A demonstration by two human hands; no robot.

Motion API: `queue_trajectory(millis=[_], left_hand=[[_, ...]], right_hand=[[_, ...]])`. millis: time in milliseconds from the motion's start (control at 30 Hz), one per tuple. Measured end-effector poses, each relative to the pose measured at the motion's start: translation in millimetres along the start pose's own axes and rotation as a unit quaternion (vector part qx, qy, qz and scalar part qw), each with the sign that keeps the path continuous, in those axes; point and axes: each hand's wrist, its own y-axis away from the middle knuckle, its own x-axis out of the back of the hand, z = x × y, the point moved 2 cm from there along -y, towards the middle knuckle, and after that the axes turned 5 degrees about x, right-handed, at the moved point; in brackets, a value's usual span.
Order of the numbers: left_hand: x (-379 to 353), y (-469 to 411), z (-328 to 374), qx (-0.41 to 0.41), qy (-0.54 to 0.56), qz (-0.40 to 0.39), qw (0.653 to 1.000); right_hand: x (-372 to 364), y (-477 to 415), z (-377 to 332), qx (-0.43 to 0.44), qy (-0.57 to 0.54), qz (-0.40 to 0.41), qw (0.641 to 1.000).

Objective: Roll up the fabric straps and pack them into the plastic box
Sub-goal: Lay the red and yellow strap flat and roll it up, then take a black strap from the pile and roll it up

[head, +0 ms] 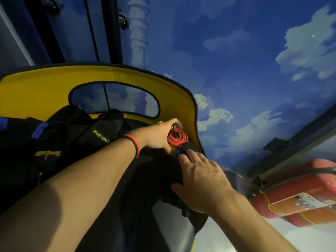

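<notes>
A rolled red fabric strap with a dark metal hook on top sits against the inner right wall of a yellow container. My left hand grips the roll, fingers curled around its far side. Just below the roll lies a dark and blue bundle. My right hand rests on this bundle and the black fabric beneath, with fingers fairly straight and fingertips pressing the blue part. No clear plastic box is recognisable; the yellow-walled container has an oval cut-out handle.
Black fabric items, one marked XUEYING in green, fill the left of the container. Red fire extinguishers lie at the right. A blue wall with painted clouds fills the background, and dark door frames stand at the upper left.
</notes>
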Motion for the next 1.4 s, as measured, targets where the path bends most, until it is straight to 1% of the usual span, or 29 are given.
queue_trajectory(millis=[67,100,267,367,467,633,733,867,933,1033,1100,1267,1400], left_hand=[[-1,-4,-2,-0.002,0.006,-0.009,1.0],[-3,-4,-4,-0.003,0.015,-0.001,1.0],[-17,7,-12,0.003,0.026,0.118,0.993],[-26,15,-12,0.005,0.036,0.153,0.988],[-28,21,-12,0.019,0.067,0.154,0.986],[-23,33,-12,0.01,0.044,0.155,0.987],[-18,48,-18,0.022,0.053,0.158,0.986],[-4,91,-31,0.042,0.038,0.168,0.984],[7,122,-38,0.044,0.023,0.16,0.986],[25,176,-48,0.059,-0.007,0.136,0.989],[37,211,-55,0.085,-0.011,0.136,0.987],[63,274,-76,0.137,0.015,0.19,0.972],[66,301,-104,0.182,0.048,0.216,0.958]], right_hand=[[-1,0,-1,0.001,0.002,0.001,1.0],[-1,0,-1,0.001,0.004,0.002,1.0],[-1,0,-1,0.003,0.011,-0.005,1.0],[0,2,-2,0.001,0.012,-0.002,1.0],[2,4,-3,-0.003,0.006,0.012,1.0],[5,5,-4,-0.007,0.0,0.058,0.998],[10,6,-8,0.002,-0.002,0.078,0.997],[15,7,-25,0.031,-0.01,0.11,0.993],[17,7,-39,0.08,-0.028,0.121,0.989],[17,5,-68,0.17,-0.076,0.078,0.979],[14,2,-85,0.194,-0.102,0.048,0.974],[5,-13,-115,0.184,-0.148,0.021,0.972],[-6,-34,-131,0.151,-0.16,0.013,0.975]])
